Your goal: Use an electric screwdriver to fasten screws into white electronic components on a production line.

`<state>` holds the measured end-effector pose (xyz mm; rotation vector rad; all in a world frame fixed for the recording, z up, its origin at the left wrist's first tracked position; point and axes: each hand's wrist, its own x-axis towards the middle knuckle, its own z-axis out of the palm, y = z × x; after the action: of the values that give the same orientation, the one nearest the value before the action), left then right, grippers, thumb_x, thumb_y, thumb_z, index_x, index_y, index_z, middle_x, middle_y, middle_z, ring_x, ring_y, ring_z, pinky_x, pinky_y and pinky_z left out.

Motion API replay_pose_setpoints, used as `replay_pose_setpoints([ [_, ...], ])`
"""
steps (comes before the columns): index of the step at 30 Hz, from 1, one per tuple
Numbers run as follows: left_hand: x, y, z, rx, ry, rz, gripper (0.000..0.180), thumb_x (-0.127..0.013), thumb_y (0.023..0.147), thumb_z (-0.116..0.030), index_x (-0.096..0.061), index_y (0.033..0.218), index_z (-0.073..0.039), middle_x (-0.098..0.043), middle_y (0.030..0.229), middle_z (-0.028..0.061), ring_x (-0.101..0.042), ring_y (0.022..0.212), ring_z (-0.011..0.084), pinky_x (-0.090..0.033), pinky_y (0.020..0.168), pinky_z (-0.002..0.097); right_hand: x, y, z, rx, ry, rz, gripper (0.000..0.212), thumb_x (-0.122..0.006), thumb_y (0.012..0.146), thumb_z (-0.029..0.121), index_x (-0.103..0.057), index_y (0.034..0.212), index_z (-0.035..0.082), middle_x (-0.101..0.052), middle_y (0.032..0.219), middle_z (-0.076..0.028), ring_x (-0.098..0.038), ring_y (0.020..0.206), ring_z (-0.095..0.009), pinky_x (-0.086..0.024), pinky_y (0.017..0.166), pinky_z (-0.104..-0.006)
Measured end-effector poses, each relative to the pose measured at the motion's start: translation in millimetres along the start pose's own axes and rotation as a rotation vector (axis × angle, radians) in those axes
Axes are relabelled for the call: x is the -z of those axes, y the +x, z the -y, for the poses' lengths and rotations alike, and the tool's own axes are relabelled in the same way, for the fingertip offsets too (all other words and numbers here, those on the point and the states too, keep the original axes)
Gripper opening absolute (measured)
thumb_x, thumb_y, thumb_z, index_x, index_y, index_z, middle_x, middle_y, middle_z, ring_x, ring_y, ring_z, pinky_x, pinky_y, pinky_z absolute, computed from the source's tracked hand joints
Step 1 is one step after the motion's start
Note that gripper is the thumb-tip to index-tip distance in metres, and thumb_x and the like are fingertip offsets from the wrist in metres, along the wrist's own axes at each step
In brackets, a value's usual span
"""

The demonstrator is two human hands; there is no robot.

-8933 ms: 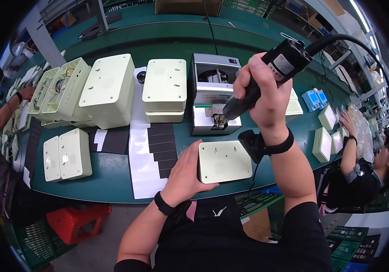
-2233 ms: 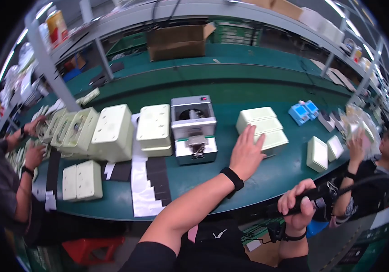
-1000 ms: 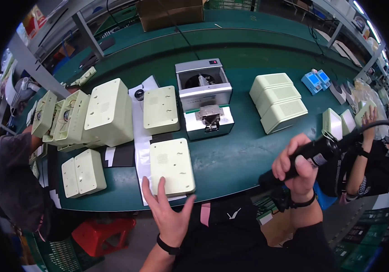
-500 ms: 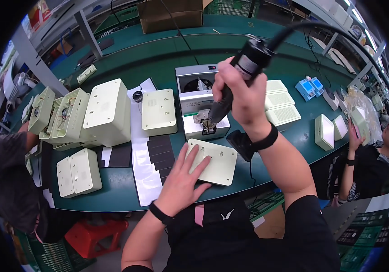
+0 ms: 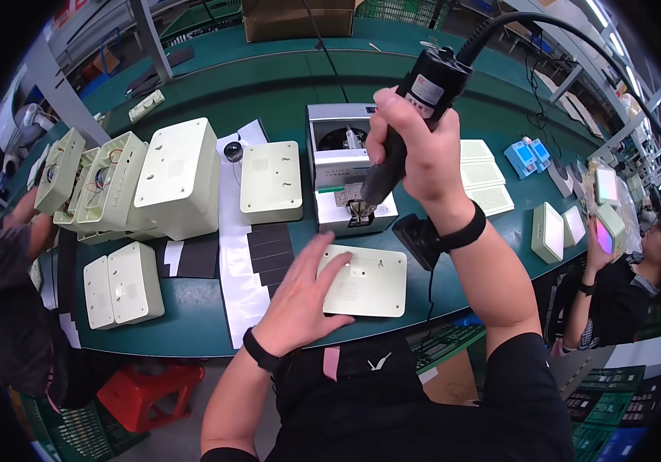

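Observation:
In my right hand (image 5: 429, 158) is a black corded electric screwdriver (image 5: 425, 86), gripped with the fingers wrapped round its body. Its lower end points down to the front of a grey and white screw feeder (image 5: 343, 165); the bit itself is hard to make out there. My left hand (image 5: 300, 296) lies with spread fingers over the left edge of a cream plastic housing (image 5: 377, 286), which rests back side up before me. Holes show at its corners, with a small speaker grille below the middle.
Stacked cream housings (image 5: 178, 181) stand left, near a person's arm. A single housing (image 5: 271, 181) sits on white paper (image 5: 239, 285) beside black foam pads (image 5: 270, 254). More housings (image 5: 487, 177) and a blue device (image 5: 527, 158) are right. Another person (image 5: 615, 292) holds a lit unit.
My left hand has slid left toward the housing's edge, and the housing sits slightly straighter. The screwdriver stays at the feeder. The right-hand person's unit now glows purple.

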<state>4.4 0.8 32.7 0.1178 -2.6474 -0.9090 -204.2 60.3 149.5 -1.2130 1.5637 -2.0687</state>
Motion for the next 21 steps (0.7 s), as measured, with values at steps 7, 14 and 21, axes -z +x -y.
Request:
replay_pose_setpoints([
  [7,-9.7,-22.1,0.2,0.177,-0.117,-0.091,0.100,-0.093,0.058,-0.020,-0.041,0.142,-0.004,-0.037,0.146,0.0251,-0.041,0.135,0.0429,-0.042,0.109,0.0444,24.8,-44.6,23.9,-0.027,0.094,0.015,0.022,-0.056,0.095,0.024,-0.051,0.101,0.003,-0.053,0.069,-0.008,-0.051,0.050,-0.017,-0.045,0.051,-0.0312],
  [14,-25.3,-39.2,21.0,0.263,-0.171,-0.144,0.121,-0.093,0.059,-0.020,-0.019,0.153,-0.002,-0.037,0.150,0.0240,-0.043,0.136,0.0402,-0.043,0.107,0.0436,34.2,-64.6,12.4,0.093,0.146,0.066,0.024,-0.052,0.096,0.026,-0.046,0.106,0.005,-0.051,0.071,-0.008,-0.048,0.051,-0.017,-0.045,0.052,-0.0331],
  [21,-24.7,-37.5,18.8,0.304,-0.190,-0.128,0.121,-0.092,0.061,-0.020,-0.016,0.153,-0.001,-0.041,0.147,0.0235,-0.046,0.134,0.0405,-0.043,0.108,0.0437,36.3,-60.4,-0.9,0.082,0.121,0.014,0.025,-0.052,0.095,0.027,-0.046,0.105,0.004,-0.051,0.071,-0.008,-0.050,0.052,-0.017,-0.045,0.053,-0.0333],
])
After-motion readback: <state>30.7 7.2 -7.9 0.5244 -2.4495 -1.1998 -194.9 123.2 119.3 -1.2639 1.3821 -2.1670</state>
